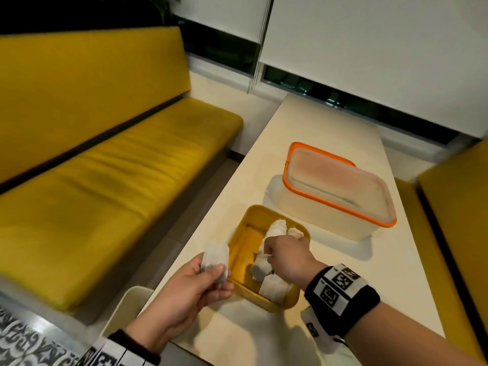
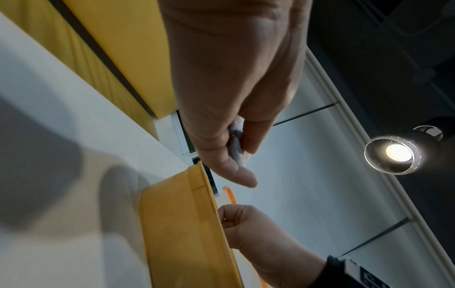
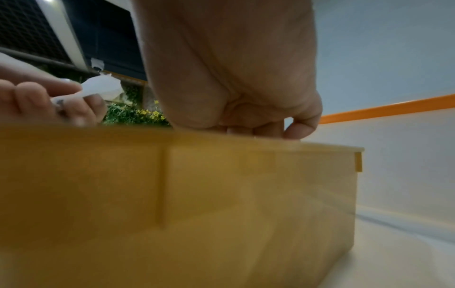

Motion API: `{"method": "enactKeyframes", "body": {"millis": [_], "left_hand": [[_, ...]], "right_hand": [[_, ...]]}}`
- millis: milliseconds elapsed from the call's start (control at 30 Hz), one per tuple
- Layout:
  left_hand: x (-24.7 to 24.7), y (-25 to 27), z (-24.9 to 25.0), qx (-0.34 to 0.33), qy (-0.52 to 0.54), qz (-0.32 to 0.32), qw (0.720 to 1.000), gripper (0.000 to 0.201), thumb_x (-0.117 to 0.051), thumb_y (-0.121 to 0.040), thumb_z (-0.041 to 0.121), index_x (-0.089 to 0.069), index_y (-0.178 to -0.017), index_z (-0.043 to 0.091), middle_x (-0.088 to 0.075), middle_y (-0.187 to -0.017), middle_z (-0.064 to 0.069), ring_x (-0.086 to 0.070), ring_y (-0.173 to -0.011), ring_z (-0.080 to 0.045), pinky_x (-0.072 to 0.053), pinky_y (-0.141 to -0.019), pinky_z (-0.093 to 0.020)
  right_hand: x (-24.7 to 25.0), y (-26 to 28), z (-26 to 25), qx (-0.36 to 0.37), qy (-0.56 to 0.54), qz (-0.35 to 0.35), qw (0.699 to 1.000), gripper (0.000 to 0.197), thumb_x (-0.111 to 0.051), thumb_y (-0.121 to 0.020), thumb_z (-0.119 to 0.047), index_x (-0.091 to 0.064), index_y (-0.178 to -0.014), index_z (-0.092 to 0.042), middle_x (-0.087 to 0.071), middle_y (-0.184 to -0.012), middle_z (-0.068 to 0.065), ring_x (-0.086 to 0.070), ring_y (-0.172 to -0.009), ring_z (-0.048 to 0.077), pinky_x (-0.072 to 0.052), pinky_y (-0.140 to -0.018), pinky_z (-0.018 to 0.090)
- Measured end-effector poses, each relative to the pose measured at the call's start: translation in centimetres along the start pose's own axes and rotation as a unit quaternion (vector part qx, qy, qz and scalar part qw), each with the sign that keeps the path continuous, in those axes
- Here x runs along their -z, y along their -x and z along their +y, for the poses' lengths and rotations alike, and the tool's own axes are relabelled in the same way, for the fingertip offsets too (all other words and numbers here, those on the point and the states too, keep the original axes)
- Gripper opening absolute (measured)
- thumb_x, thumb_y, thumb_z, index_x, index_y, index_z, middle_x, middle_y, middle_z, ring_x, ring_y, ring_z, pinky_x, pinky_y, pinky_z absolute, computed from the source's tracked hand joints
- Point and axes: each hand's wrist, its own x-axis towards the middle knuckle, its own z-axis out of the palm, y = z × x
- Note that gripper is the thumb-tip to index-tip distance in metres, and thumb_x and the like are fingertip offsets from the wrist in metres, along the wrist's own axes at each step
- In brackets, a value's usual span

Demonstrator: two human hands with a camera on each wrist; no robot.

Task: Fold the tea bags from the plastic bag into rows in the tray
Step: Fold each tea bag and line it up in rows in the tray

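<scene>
The left hand has its grip clamped on a white tea bag, thumb on the near face and fingers behind, holding it upright just off the left wall of the yellow tray. The left wrist view shows the same bag pinched between thumb and fingers. The right hand reaches into the tray with its fingers curled together and appears to pinch something thin and white; whether it is a string or tag cannot be told. Beneath and around it lie folded tea bags along the tray's right side, some blurred. The tray sits on the pale surface near its left edge. Beyond it stands a clear container with an orange-rimmed lid. A yellow bench seat runs along the left.
</scene>
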Motion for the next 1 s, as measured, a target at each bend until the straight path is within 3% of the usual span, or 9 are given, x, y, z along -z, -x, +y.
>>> {"method": "enactKeyframes", "body": {"millis": [167, 267, 333, 400, 500, 700, 833, 933, 1000], "left_hand": [[-0.4, -0.2, -0.4, 0.006, -0.006, -0.003, 1.000, 0.009, -0.051, -0.092, 0.004, -0.056, -0.100, 0.002, -0.063, -0.074, -0.012, -0.064, -0.062, -0.017, -0.059, -0.058, -0.024], [-0.8, -0.3, -0.4, 0.012, -0.010, -0.002, 1.000, 0.012, -0.050, -0.094, 0.005, -0.056, -0.103, 0.003, -0.063, -0.078, -0.014, -0.064, -0.064, -0.019, -0.060, -0.060, -0.024], [-1.1, -0.4, -0.3, 0.017, -0.004, 0.004, 1.000, 0.013, -0.049, -0.095, 0.008, -0.056, -0.106, 0.005, -0.066, -0.083, -0.018, -0.066, -0.066, -0.021, -0.060, -0.061, -0.026], [-1.6, -0.5, -0.4, 0.016, -0.010, 0.001, 1.000, 0.014, -0.047, -0.096, 0.009, -0.056, -0.105, 0.005, -0.068, -0.086, -0.018, -0.068, -0.067, -0.022, -0.060, -0.062, -0.027], [-2.4, -0.7, -0.5, 0.008, -0.044, -0.026, 0.999, 0.016, -0.046, -0.096, 0.009, -0.057, -0.107, 0.003, -0.069, -0.087, -0.014, -0.070, -0.070, -0.020, -0.058, -0.060, -0.025], [-3.8, -1.2, -0.5, 0.001, -0.094, -0.046, 0.995, 0.018, -0.050, -0.094, 0.004, -0.061, -0.108, 0.007, -0.071, -0.086, -0.012, -0.070, -0.071, -0.020, -0.057, -0.058, -0.024], [-4.0, -1.6, -0.8, -0.002, -0.092, -0.031, 0.995, 0.016, -0.056, -0.091, 0.008, -0.060, -0.107, 0.006, -0.073, -0.085, -0.011, -0.071, -0.074, -0.023, -0.060, -0.063, -0.026], [-3.8, -1.7, -0.8, -0.017, -0.101, -0.020, 0.995, 0.016, -0.057, -0.090, 0.006, -0.060, -0.106, 0.006, -0.070, -0.090, -0.013, -0.070, -0.074, -0.020, -0.058, -0.060, -0.024], [-3.6, -1.7, -0.8, -0.030, -0.103, -0.005, 0.994, 0.012, -0.058, -0.090, 0.005, -0.060, -0.101, 0.007, -0.069, -0.090, -0.014, -0.070, -0.071, -0.019, -0.057, -0.059, -0.023]], "right_hand": [[0.5, -0.1, -0.4, 0.021, 0.080, -0.019, 0.996, 0.020, -0.047, -0.088, -0.010, -0.050, -0.089, -0.031, -0.048, -0.135, 0.023, -0.040, -0.124, 0.045, -0.029, -0.093, 0.041], [1.9, 1.2, -1.0, 0.032, 0.109, -0.015, 0.993, 0.025, -0.049, -0.090, -0.015, -0.057, -0.111, -0.024, -0.055, -0.125, 0.015, -0.046, -0.121, 0.040, -0.026, -0.102, 0.047], [3.3, 2.4, -1.6, 0.053, 0.056, 0.066, 0.995, 0.025, -0.051, -0.092, -0.024, -0.056, -0.116, -0.026, -0.061, -0.113, 0.002, -0.052, -0.112, 0.026, -0.029, -0.098, 0.044], [4.3, 4.1, -2.4, 0.082, -0.091, 0.134, 0.984, 0.022, -0.052, -0.093, -0.036, -0.060, -0.112, -0.028, -0.062, -0.102, -0.009, -0.055, -0.099, 0.014, -0.038, -0.093, 0.037], [4.6, 6.6, -3.7, 0.123, -0.289, 0.089, 0.945, 0.021, -0.065, -0.086, -0.036, -0.066, -0.105, -0.027, -0.059, -0.085, -0.017, -0.057, -0.083, 0.003, -0.044, -0.074, 0.017], [3.1, 7.1, -3.1, 0.093, -0.324, 0.130, 0.932, 0.016, -0.071, -0.082, -0.021, -0.058, -0.079, -0.030, -0.056, -0.069, -0.013, -0.053, -0.068, 0.002, -0.040, -0.061, 0.010], [3.5, 7.2, -2.2, 0.096, -0.320, 0.142, 0.932, 0.019, -0.068, -0.084, -0.016, -0.056, -0.079, -0.030, -0.055, -0.067, -0.012, -0.052, -0.066, 0.003, -0.040, -0.060, 0.010], [3.5, 7.1, -1.5, 0.100, -0.312, 0.119, 0.937, 0.016, -0.066, -0.086, -0.013, -0.059, -0.081, -0.028, -0.063, -0.077, -0.005, -0.056, -0.072, 0.007, -0.043, -0.065, 0.016], [3.5, 6.8, -1.2, 0.086, -0.311, 0.114, 0.939, 0.015, -0.066, -0.086, -0.013, -0.061, -0.081, -0.027, -0.063, -0.078, -0.004, -0.056, -0.073, 0.006, -0.042, -0.062, 0.013]]}}
